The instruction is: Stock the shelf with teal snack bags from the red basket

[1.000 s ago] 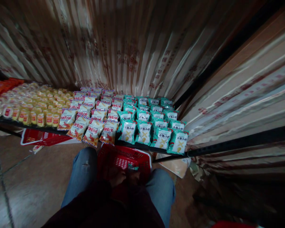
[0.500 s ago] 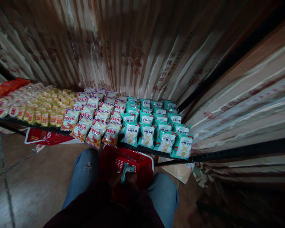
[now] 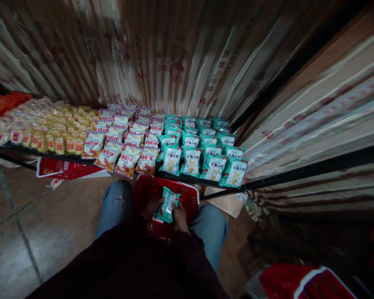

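Note:
Both my hands hold one teal snack packet (image 3: 167,204) over a red basket (image 3: 191,200) that sits between my knees. My left hand (image 3: 151,207) grips the packet's left side and my right hand (image 3: 179,216) grips its right edge. Ahead, a low dark shelf (image 3: 187,178) carries rows of matching teal packets (image 3: 202,160). Red, white and blue snack packets (image 3: 127,149) lie to their left, and small yellow packets (image 3: 50,133) lie further left.
A second red basket (image 3: 62,169) lies on the tiled floor under the shelf at the left. Another red basket (image 3: 302,282) shows at the bottom right. Striped plastic sheeting (image 3: 174,58) covers the wall behind and to the right. A dark rail (image 3: 299,173) runs right from the shelf.
My hands have come up out of the red basket with a teal packet, which now shows fully between them. The camera has shifted slightly, showing more floor at the right.

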The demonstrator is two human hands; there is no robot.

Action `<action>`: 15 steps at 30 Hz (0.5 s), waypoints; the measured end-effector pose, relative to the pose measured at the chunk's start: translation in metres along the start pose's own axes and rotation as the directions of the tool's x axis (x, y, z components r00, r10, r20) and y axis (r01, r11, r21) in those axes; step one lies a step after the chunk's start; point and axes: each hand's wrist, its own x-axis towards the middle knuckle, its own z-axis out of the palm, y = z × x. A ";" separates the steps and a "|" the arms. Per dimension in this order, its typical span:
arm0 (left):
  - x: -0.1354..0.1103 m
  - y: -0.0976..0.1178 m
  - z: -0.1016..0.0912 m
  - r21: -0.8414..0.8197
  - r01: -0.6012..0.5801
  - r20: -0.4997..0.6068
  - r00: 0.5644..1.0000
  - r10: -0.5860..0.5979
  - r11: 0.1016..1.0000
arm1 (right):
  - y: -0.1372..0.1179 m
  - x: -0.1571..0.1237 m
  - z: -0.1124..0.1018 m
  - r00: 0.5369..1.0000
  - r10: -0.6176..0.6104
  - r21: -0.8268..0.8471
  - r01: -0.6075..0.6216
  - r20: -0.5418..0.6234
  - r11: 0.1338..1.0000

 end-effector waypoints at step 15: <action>-0.026 0.036 -0.015 -0.208 0.117 0.326 0.944 -0.044 0.971 | -0.077 -0.043 -0.020 0.986 -0.055 -0.040 0.062 0.157 0.997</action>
